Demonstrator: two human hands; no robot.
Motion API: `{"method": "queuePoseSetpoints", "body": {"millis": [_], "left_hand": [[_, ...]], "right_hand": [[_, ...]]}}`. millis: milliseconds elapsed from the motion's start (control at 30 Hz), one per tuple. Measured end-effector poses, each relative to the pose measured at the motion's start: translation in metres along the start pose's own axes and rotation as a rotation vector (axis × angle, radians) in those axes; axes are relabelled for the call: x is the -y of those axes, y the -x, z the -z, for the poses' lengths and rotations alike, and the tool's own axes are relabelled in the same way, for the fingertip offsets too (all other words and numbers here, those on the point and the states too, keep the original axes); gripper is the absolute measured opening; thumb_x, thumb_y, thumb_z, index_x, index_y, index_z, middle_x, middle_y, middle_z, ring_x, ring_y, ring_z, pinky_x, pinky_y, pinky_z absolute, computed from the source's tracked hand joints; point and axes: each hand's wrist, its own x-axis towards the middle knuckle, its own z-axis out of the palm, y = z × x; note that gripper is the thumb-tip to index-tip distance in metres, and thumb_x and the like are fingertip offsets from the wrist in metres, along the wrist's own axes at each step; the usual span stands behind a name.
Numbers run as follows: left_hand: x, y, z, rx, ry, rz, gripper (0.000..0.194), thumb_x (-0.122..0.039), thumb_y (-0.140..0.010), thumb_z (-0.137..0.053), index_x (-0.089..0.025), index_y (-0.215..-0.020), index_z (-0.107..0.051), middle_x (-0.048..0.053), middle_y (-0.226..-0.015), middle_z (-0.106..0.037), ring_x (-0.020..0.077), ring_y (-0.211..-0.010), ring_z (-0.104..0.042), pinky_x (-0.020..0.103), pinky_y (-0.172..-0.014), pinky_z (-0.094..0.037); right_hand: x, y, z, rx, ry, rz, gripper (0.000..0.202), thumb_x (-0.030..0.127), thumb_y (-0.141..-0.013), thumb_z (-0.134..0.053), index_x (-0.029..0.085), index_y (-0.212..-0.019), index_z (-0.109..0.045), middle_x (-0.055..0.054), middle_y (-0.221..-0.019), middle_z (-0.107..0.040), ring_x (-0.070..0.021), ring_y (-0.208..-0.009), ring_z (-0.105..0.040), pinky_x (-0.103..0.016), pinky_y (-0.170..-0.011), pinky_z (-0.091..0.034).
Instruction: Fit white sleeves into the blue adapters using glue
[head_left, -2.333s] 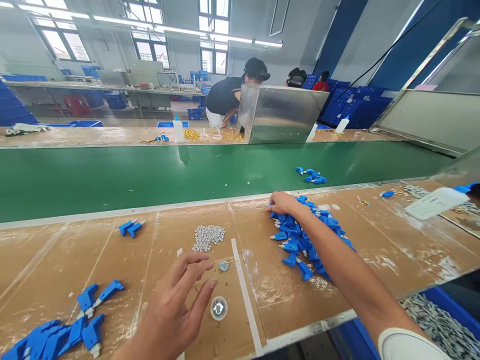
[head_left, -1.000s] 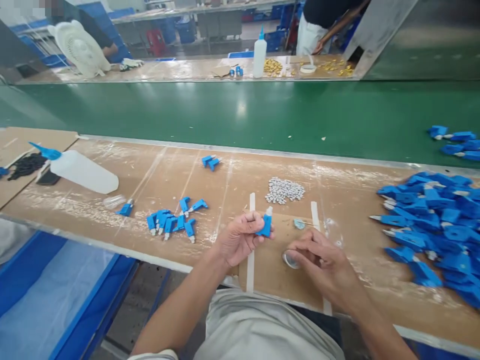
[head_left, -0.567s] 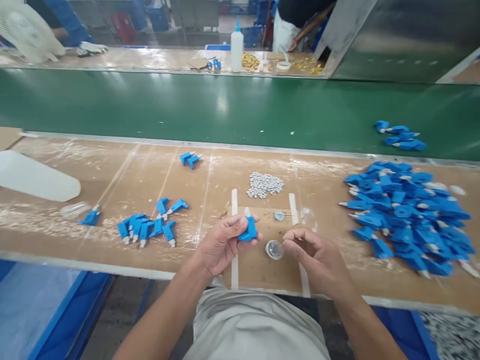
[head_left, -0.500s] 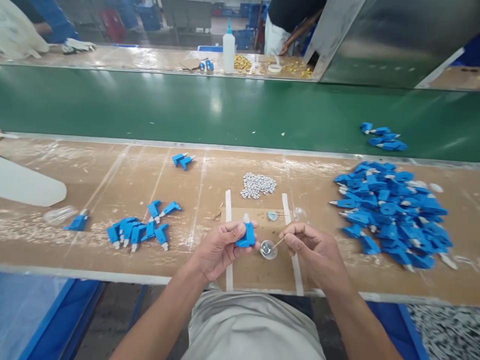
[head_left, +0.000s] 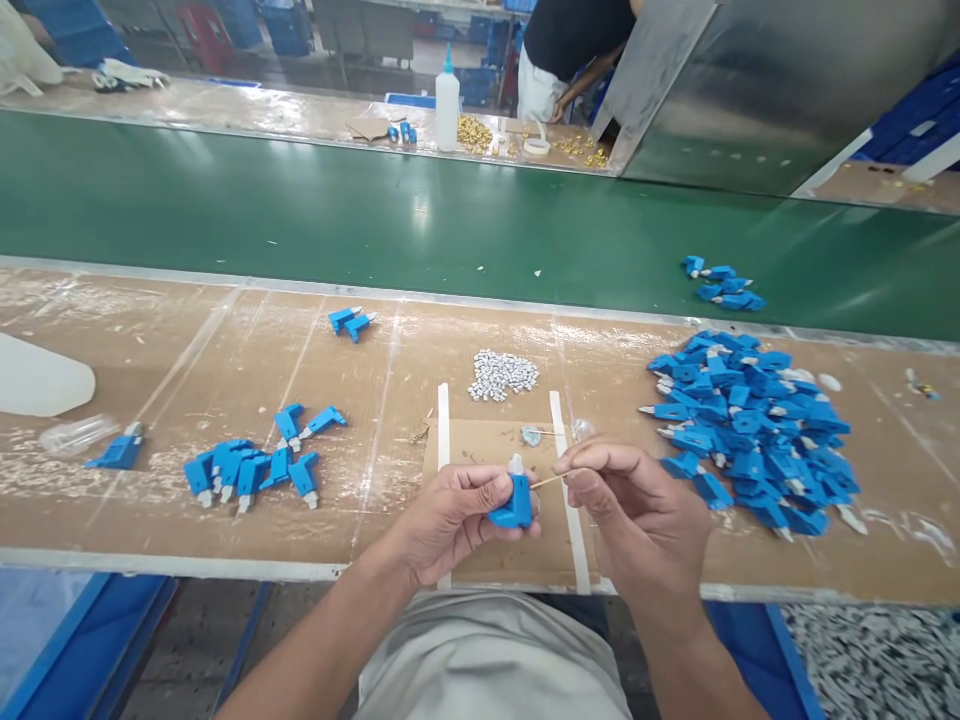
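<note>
Between the thumb and fingers of my left hand (head_left: 461, 515) is a blue plastic part (head_left: 513, 505) with a whitish tip pointing up. My right hand (head_left: 637, 500) pinches a thin wooden stick (head_left: 551, 481), whose far end meets the right side of the blue part. The small clear dish is mostly hidden behind the held part. On the cardboard sheet (head_left: 480, 445) in front lies a second stick with a bluish blob (head_left: 531, 436) at one end. Beyond the sheet is a heap of small grey pieces (head_left: 502, 375).
A big pile of blue parts (head_left: 757, 430) lies at right, with several more (head_left: 251, 468) at left. A green conveyor belt (head_left: 337, 215) crosses behind and carries a few blue parts (head_left: 724, 283). On the far ledge stands a white bottle (head_left: 447, 105); a person (head_left: 574, 50) is beyond.
The stick has left the dish and its tip is now at the blue part's side. My left hand with the part has shifted slightly right in view, now covering the dish.
</note>
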Motion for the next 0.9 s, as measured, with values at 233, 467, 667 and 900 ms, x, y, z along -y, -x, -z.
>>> {"method": "queuePoseSetpoints", "body": {"millis": [233,467,667,900], "left_hand": [[0.002,-0.001,0.001,-0.003,0.010,0.006,0.031,-0.038,-0.083,-0.077,-0.007,-0.079,-0.071,0.009,-0.080,-0.066,0.0160,-0.075,-0.072,0.015,-0.062,-0.054],[0.005,-0.001,0.006,0.022,0.007,0.002,0.033,-0.040,-0.084,-0.076,-0.007,-0.086,-0.074,0.008,-0.078,-0.065,0.0161,-0.076,-0.071,0.017,-0.066,-0.055],[0.005,-0.001,0.007,0.030,-0.003,0.002,0.032,-0.040,-0.084,-0.076,-0.008,-0.084,-0.074,0.009,-0.079,-0.066,0.0176,-0.079,-0.072,0.016,-0.063,-0.054],[0.005,0.001,0.010,0.054,0.045,-0.008,0.031,-0.037,-0.086,-0.075,-0.007,-0.091,-0.075,0.012,-0.086,-0.070,0.0154,-0.077,-0.070,0.017,-0.066,-0.055]], "right_hand": [[-0.008,-0.001,-0.003,0.029,0.009,0.006,0.006,0.023,-0.097,-0.065,0.024,-0.096,-0.071,-0.003,-0.087,-0.070,-0.0195,-0.076,-0.068,-0.029,-0.064,-0.055],[-0.016,0.004,-0.001,0.094,0.123,0.063,0.008,0.018,-0.097,-0.066,0.025,-0.098,-0.069,-0.004,-0.092,-0.072,-0.0225,-0.086,-0.068,-0.036,-0.078,-0.054],[-0.014,0.003,-0.002,0.076,0.159,0.154,0.010,0.016,-0.096,-0.066,0.025,-0.098,-0.068,-0.004,-0.089,-0.072,-0.0245,-0.083,-0.069,-0.040,-0.076,-0.054],[-0.010,0.002,-0.003,0.043,0.115,0.146,0.007,0.017,-0.095,-0.067,0.024,-0.096,-0.068,-0.006,-0.087,-0.072,-0.0245,-0.081,-0.067,-0.040,-0.071,-0.055]]}}
